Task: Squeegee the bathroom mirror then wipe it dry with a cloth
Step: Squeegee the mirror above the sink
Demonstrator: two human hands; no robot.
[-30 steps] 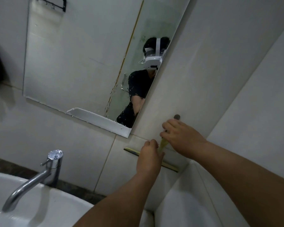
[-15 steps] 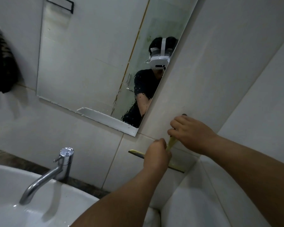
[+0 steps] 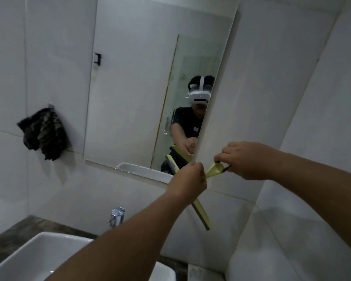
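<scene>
White tiled walls are filling most of the view, with the mirror (image 3: 142,88) hanging on the back wall and its right edge running down toward the hands. Left of the mirror, apart from its frame, a dark striped cloth (image 3: 43,134) is hanging from a hook on the tile. Below, a white sink (image 3: 34,258) is sitting on a dark stone surface (image 3: 18,230), and a chrome tap (image 3: 116,217) is rising behind the basin, directly under the left forearm. A side wall is closing in on the right, meeting the back wall in a corner just beyond the right hand, so open room is lying mainly to the left, across the glass.

The yellow squeegee (image 3: 201,214) is being held in the air at the mirror's lower right corner, its blade slanting down and to the right in front of the tile below the mirror, its upper end showing against the glass. The left hand (image 3: 187,181) is closing in a fist around the squeegee where blade and handle meet. The right hand (image 3: 245,161) is pinching the far end of the yellow handle between fingers and thumb, that grip pressed together on it. Both hands are reflecting faintly in the mirror's lower right area
</scene>
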